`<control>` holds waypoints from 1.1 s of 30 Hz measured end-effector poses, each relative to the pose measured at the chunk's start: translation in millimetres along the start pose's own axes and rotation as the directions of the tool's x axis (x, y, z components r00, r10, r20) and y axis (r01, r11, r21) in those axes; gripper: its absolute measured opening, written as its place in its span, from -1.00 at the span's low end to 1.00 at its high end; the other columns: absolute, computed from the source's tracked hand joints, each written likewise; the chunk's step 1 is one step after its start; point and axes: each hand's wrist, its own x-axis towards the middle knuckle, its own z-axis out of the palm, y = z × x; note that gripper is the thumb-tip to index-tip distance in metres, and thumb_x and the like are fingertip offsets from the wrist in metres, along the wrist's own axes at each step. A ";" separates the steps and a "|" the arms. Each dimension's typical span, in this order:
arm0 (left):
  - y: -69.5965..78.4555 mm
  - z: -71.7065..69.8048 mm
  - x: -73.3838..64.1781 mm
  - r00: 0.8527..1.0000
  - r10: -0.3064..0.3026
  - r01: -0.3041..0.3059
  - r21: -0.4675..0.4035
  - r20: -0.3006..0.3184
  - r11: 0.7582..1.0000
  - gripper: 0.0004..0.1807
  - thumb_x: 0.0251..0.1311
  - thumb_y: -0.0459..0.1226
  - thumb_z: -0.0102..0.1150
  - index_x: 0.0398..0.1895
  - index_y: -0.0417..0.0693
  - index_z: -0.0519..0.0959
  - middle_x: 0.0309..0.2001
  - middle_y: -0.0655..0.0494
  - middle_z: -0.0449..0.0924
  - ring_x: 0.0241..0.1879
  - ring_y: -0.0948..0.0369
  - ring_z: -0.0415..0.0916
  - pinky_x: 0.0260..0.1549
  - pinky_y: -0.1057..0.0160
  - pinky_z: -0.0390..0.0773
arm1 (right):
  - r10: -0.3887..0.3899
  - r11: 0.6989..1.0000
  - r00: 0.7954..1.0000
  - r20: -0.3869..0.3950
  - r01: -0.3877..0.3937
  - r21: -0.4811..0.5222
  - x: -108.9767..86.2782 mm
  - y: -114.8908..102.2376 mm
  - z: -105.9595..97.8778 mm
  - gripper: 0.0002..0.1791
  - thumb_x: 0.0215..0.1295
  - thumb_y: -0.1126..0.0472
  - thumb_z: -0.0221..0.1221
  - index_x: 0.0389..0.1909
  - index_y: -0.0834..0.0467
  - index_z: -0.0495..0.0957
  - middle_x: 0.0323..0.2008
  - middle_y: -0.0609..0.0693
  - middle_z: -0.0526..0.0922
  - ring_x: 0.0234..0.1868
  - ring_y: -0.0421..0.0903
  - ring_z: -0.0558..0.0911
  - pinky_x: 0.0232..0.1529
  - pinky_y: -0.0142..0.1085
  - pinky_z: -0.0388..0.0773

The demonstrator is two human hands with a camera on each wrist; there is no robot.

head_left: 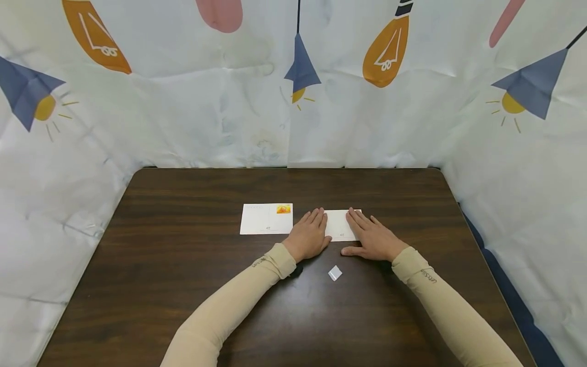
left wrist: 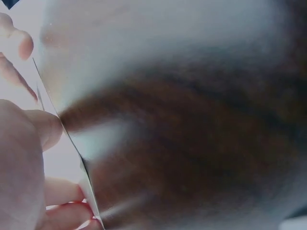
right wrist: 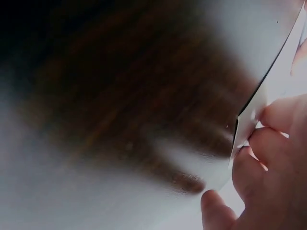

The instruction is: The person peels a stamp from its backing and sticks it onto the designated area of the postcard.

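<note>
A white card [head_left: 338,226] with small dark marks near its lower edge lies on the table. My left hand [head_left: 309,235] rests over its left side, fingers extended forward. From the right, my right hand [head_left: 373,237] lays straight fingers on the card's other side, its thumb spread on the table. The card's edge [right wrist: 253,112] runs by the right fingers in the right wrist view. In the left wrist view, the left thumb [left wrist: 45,127] meets the card's near edge. Left of the hands lies a white postcard [head_left: 261,219] with an orange-yellow stamp [head_left: 284,209].
A small white square [head_left: 335,273] lies on the dark wooden table [head_left: 183,285], nearer than the hands. Behind and beside the table hangs a white curtain [head_left: 183,117] printed with lamps and bulbs. Glare washes out parts of both wrist views.
</note>
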 end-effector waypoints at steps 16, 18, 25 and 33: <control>4.4 -2.4 -3.4 0.999 -0.019 0.019 -0.008 0.032 1.000 -0.26 0.61 0.09 -0.17 0.59 -0.26 0.19 0.63 -0.16 0.15 0.64 0.01 0.14 0.62 0.08 0.21 | 0.046 0.999 0.998 0.039 -0.045 -0.014 -8.2 2.6 -1.3 0.15 0.38 -0.46 0.08 0.67 0.21 -0.09 0.70 0.18 -0.12 0.70 0.17 0.01 0.63 0.30 -0.02; 4.2 -2.8 -4.0 0.999 -0.019 0.019 -0.008 0.032 1.000 -0.26 0.60 0.09 -0.16 0.59 -0.26 0.20 0.63 -0.16 0.16 0.63 0.01 0.15 0.62 0.08 0.21 | 0.060 0.998 0.997 0.039 -0.060 -0.022 -9.1 2.5 -1.2 0.13 0.41 -0.46 0.04 0.66 0.22 -0.09 0.70 0.18 -0.12 0.71 0.17 0.00 0.64 0.27 -0.02; 2.6 -5.0 -4.7 0.999 -0.025 0.026 -0.035 0.029 0.999 -0.26 0.60 0.08 -0.15 0.59 -0.26 0.20 0.63 -0.17 0.15 0.64 0.01 0.14 0.62 0.07 0.20 | 0.084 0.996 0.996 0.015 -0.084 -0.003 -9.8 5.0 -1.9 0.11 0.43 -0.44 0.02 0.66 0.24 -0.09 0.69 0.20 -0.09 0.70 0.19 0.01 0.63 0.32 -0.05; 0.0 -4.8 -4.4 0.999 -0.025 0.027 -0.059 0.034 0.998 -0.25 0.59 0.09 -0.14 0.60 -0.24 0.18 0.64 -0.16 0.12 0.65 0.00 0.11 0.64 0.06 0.15 | 0.064 0.996 0.998 -0.012 -0.063 0.067 -7.6 6.8 0.6 0.12 0.44 -0.42 0.04 0.65 0.30 -0.09 0.68 0.27 -0.07 0.69 0.25 0.02 0.59 0.35 0.02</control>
